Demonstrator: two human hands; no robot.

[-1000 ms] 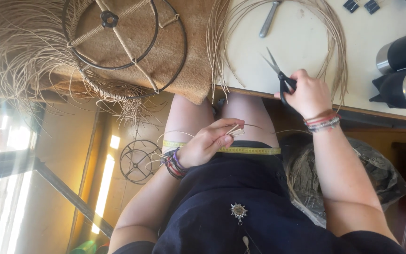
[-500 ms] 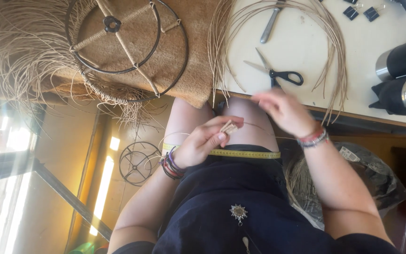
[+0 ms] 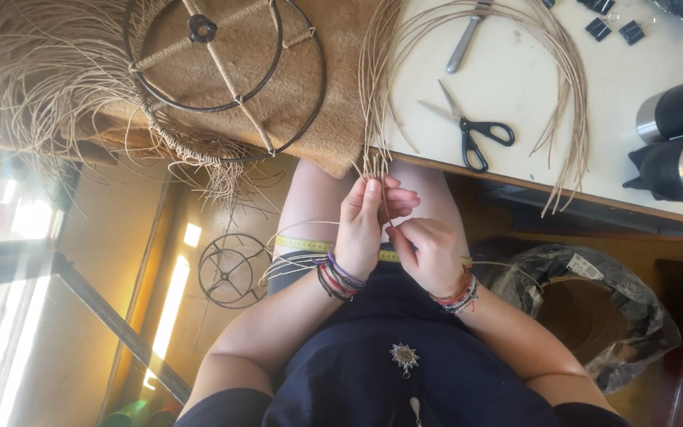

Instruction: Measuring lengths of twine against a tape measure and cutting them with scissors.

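Both hands over the lap, just below the table edge (image 3: 515, 183). Left hand (image 3: 365, 221) grasps the gathered ends of the reed strands (image 3: 375, 119), fingers curled round the bunch right at the table edge. Right hand (image 3: 428, 253) sits just beside and touching the left, fingers pinched on the same strands lower down; exact grip partly hidden by the left hand.

Reed strands: long axis runs roughly straight away from the person, from the hands up across the table, then arcs to the right in a wide loop and comes back down with loose tips hanging past the table edge on the right. Gathered end points toward the person's lap.

Scissors (image 3: 472, 130) lie flat on the table inside the loop, black handles toward the person, blades open and pointing away to the left. Wire ring frame (image 3: 223, 71) rests on brown matting to the left. Yellow tape measure (image 3: 302, 243) lies across the thighs.

Versus half a second ago: right hand has closed in on the left, and both have moved up to the table edge. A second ago the right hand was on the scissors; now they lie released.
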